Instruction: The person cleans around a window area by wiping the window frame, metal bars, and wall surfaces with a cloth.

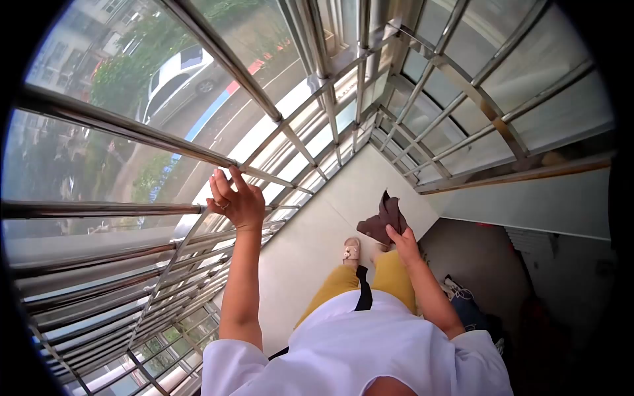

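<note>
My left hand [236,201], with a ring on one finger, is raised to the metal window guard [281,122]. Its bent fingers curl at a flat crossbar where a round bar meets it; part of the crossbar is hidden behind the hand. Lower down, my right hand [406,245] pinches a crumpled dark brown-purple cloth [383,221] between thumb and fingers. The cloth hangs loosely above the pale ledge, in front of my feet.
Steel bars enclose the left side and far corner. A pale ledge [310,264] lies under my shoe [351,251]. To the right, a lower dark area holds blurred items [465,303] beside a white sill [522,201]. Outside stands a white car [175,82].
</note>
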`<state>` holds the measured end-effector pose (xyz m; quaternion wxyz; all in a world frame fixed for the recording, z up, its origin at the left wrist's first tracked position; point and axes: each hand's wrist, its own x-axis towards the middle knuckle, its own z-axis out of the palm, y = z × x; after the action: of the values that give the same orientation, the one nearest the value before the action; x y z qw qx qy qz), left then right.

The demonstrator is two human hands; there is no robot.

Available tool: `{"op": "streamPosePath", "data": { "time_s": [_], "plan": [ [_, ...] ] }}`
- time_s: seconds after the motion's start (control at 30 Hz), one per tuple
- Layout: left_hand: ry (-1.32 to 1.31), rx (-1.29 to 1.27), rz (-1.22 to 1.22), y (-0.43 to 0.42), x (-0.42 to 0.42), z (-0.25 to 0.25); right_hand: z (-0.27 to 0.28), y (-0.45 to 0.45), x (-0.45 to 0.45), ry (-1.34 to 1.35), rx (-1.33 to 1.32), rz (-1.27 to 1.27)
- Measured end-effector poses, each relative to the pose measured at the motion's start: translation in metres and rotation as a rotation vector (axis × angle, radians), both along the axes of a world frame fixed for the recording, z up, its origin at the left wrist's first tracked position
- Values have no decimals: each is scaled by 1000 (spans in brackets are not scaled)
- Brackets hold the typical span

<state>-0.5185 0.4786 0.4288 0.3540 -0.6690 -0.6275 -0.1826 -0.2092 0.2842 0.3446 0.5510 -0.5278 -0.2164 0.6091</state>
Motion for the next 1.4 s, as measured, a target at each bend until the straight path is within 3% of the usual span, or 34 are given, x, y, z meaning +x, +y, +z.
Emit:
{"op": "streamPosePath", "data": {
  "time_s": [0.13, 0.3, 0.37, 0.53, 0.57, 0.67, 0.73, 0.77, 0.83, 0.9, 0.97, 1.03, 1.13, 1.23, 1.27, 1.4],
  "plan": [
    [-1, -105, -15, -5, -3, 4, 68, 16, 20, 116, 165, -117],
    [-83, -216, -37, -9, -7, 1, 94, 2, 51, 277, 235, -235],
    [-144, -287, -44, -19, 2, 21, 109, -4, 59, 453, 254, -407],
    [-450, -206, -327, -57, 51, 66, 137, -23, 72, 494, 337, -515],
    [-472, -257, -409, -67, 71, 72, 139, -27, 74, 447, 351, -445],
    [-957, -792, -926, -87, 126, 55, 151, -35, 68, 285, 336, -366],
    [-1440, -1279, -878, -108, 162, 57, 150, -44, 60, 155, 262, -265],
    [-1534, -1453, -975, -111, 172, 58, 144, -43, 50, 145, 277, -296],
    [-1550, -1462, -1072, -123, 190, 63, 166, -53, 36, 132, 254, -292],
    [-1320, -1481, -1227, -126, 196, 61, 149, -63, 29, 125, 287, -313],
    [-1159, -1278, -1379, -134, 207, 74, 144, -77, 28, 94, 228, -318],
    [-1115, -1279, -1475, -137, 216, 71, 151, -86, 23, 134, 297, -427],
    [-846, -1151, -1638, -148, 235, 92, 146, -101, 24, 106, 274, -463],
    [-702, -1154, -1620, -153, 254, 110, 134, -121, 48, 95, 197, -530],
    [-647, -1087, -1601, -150, 260, 111, 132, -127, 59, -48, 184, -588],
    [-407, -994, -1534, -127, 277, 118, 148, -157, 109, 42, 258, -1004]
  ]
}}
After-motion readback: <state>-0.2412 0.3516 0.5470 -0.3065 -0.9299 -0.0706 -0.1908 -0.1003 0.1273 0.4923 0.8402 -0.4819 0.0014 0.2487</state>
